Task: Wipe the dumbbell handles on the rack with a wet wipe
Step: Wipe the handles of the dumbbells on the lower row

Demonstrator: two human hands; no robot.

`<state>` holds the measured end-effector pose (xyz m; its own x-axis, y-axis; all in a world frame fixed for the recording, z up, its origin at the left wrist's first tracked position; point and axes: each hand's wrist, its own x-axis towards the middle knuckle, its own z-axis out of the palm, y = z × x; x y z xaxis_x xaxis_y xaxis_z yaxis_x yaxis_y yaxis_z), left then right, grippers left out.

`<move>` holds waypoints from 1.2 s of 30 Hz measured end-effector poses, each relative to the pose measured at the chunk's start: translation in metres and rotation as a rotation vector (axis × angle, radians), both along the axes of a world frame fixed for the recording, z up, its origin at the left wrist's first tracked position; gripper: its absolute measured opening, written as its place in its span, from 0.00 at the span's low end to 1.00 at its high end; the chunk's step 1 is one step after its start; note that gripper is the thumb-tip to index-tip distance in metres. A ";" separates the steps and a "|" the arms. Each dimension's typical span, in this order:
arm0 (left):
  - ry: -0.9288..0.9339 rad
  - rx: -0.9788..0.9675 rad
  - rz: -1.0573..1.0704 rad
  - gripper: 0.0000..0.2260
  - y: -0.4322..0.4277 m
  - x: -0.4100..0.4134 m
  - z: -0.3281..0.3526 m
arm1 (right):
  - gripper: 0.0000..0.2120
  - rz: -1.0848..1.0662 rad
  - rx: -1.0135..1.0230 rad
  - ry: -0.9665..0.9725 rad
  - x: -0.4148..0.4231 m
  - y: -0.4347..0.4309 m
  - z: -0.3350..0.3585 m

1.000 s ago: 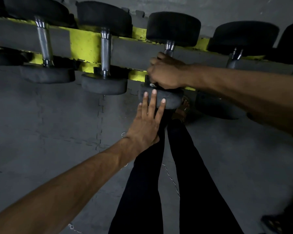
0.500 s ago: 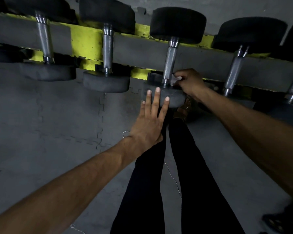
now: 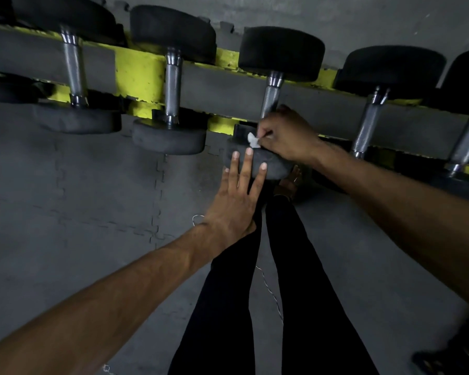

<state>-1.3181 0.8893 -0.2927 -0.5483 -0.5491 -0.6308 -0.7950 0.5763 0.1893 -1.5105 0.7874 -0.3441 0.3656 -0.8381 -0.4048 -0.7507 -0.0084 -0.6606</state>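
- The right hand point(image 3: 287, 136) pinches a small crumpled white wet wipe point(image 3: 253, 139) between curled fingers and thumb; it sits at the near end of the knurled steel handle point(image 3: 270, 100) of the middle dumbbell, just above that dumbbell's near rubber head point(image 3: 271, 166); I cannot tell whether the wipe touches the metal.
- The left hand point(image 3: 236, 201) lies flat, fingers straight and spread, fingertips on that near rubber head.
- Around: the grey-and-yellow rack point(image 3: 136, 69) (its paint chipped) carries more dumbbells, one just left point(image 3: 172, 87) and one to the right point(image 3: 367, 123); jigsaw-edged floor mats point(image 3: 65, 198) lie beneath.
- In the way: the right hand covers the handle's near collar.
- Cut off or unclear: dumbbells at both edges are cropped; a dark shoe point(image 3: 444, 358) at the near right corner is blurred; a thin wire point(image 3: 268, 288) hangs beside the person's black-clad legs point(image 3: 295, 280).
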 end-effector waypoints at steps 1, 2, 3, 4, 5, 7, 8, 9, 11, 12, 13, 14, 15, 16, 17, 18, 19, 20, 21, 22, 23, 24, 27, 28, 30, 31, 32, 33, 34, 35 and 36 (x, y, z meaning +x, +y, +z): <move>-0.003 -0.001 0.001 0.53 0.000 0.000 0.000 | 0.04 0.172 -0.113 0.075 0.005 -0.009 0.000; -0.006 -0.006 0.004 0.53 0.000 0.000 0.000 | 0.04 0.347 -0.223 0.180 0.013 -0.019 -0.001; -0.007 -0.012 0.009 0.53 -0.001 0.000 0.002 | 0.05 0.503 -0.284 0.297 0.021 -0.028 -0.002; -0.004 -0.023 0.011 0.52 -0.001 0.000 0.003 | 0.05 0.629 -0.281 0.415 0.031 -0.038 -0.003; 0.002 -0.037 0.000 0.51 -0.002 0.001 0.006 | 0.05 0.718 -0.211 0.513 0.041 -0.047 -0.001; 0.039 -0.064 -0.050 0.46 -0.005 -0.001 0.011 | 0.04 0.795 0.021 0.635 0.056 -0.057 0.001; 0.059 -0.067 -0.064 0.44 -0.008 -0.004 0.014 | 0.05 0.791 0.051 0.659 0.059 -0.058 0.001; 0.068 -0.056 -0.066 0.43 -0.010 -0.007 0.016 | 0.07 0.769 0.009 0.664 0.056 -0.057 0.003; 0.054 -0.018 -0.074 0.42 -0.015 -0.017 0.017 | 0.09 0.630 -0.190 0.542 0.040 -0.046 0.009; 0.039 0.003 -0.086 0.44 -0.016 -0.020 0.017 | 0.10 0.533 -0.244 0.455 0.030 -0.037 0.011; 0.029 0.021 -0.093 0.45 -0.016 -0.022 0.017 | 0.09 0.431 -0.246 0.361 0.019 -0.028 0.011; 0.030 0.032 -0.092 0.45 -0.017 -0.023 0.018 | 0.07 0.324 -0.209 0.270 0.008 -0.020 0.010; 0.044 0.036 -0.085 0.45 -0.017 -0.022 0.019 | 0.06 0.203 -0.152 0.194 0.000 -0.012 0.008; 0.063 0.037 -0.077 0.44 -0.018 -0.020 0.019 | 0.05 0.083 -0.090 0.138 -0.005 -0.005 0.006; 0.081 0.036 -0.075 0.43 -0.018 -0.018 0.019 | 0.06 -0.043 -0.041 0.088 -0.007 0.002 0.003; 0.095 0.033 -0.075 0.42 -0.019 -0.016 0.018 | 0.08 -0.172 -0.021 0.045 -0.007 0.009 0.000; 0.107 0.033 -0.080 0.41 -0.020 -0.014 0.017 | 0.10 -0.311 -0.008 0.003 -0.003 0.016 -0.002; 0.120 0.033 -0.083 0.41 -0.021 -0.012 0.016 | 0.11 -0.456 -0.004 -0.031 0.002 0.022 -0.003; 0.135 0.031 -0.081 0.41 -0.021 -0.010 0.015 | 0.11 -0.606 -0.005 -0.058 0.009 0.026 -0.004; 0.153 0.029 -0.072 0.41 -0.020 -0.009 0.014 | 0.11 -0.756 -0.001 -0.067 0.017 0.028 -0.005; 0.172 0.028 -0.056 0.41 -0.020 -0.007 0.013 | 0.11 -0.905 0.004 -0.068 0.024 0.025 -0.005; 0.191 0.027 -0.039 0.41 -0.020 -0.005 0.012 | 0.11 -1.047 0.006 -0.068 0.030 0.018 -0.005; 0.223 0.024 -0.004 0.43 -0.023 0.000 0.010 | 0.08 -1.338 0.037 -0.120 0.035 -0.014 -0.017; 0.229 0.023 0.008 0.43 -0.024 0.001 0.008 | 0.07 -1.430 0.129 -0.219 0.032 -0.026 -0.023; 0.230 0.028 0.021 0.44 -0.026 0.002 0.005 | 0.07 -1.535 0.385 -0.571 0.023 -0.043 -0.032; 0.226 0.030 0.018 0.45 -0.026 0.002 0.004 | 0.07 -1.538 0.516 -0.737 0.018 -0.048 -0.035; 0.222 0.029 0.012 0.46 -0.026 0.002 0.002 | 0.09 -1.516 0.628 -0.867 0.013 -0.052 -0.036; 0.217 0.031 0.007 0.46 -0.026 0.002 0.003 | 0.12 -1.501 0.699 -0.954 0.011 -0.054 -0.037; 0.212 0.033 0.001 0.47 -0.026 0.002 0.003 | 0.14 -1.495 0.730 -1.015 0.009 -0.055 -0.039; 0.207 0.036 -0.003 0.47 -0.026 0.002 0.004 | 0.15 -1.495 0.730 -1.038 0.008 -0.054 -0.039; 0.204 0.039 -0.006 0.47 -0.026 0.002 0.004 | 0.14 -1.507 0.696 -1.028 0.011 -0.051 -0.038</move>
<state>-1.3163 0.8631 -0.2887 -0.6701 -0.5229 -0.5268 -0.7343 0.5703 0.3681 -1.4999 0.7366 -0.3819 -0.1057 -0.4547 -0.8844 0.7170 0.5814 -0.3846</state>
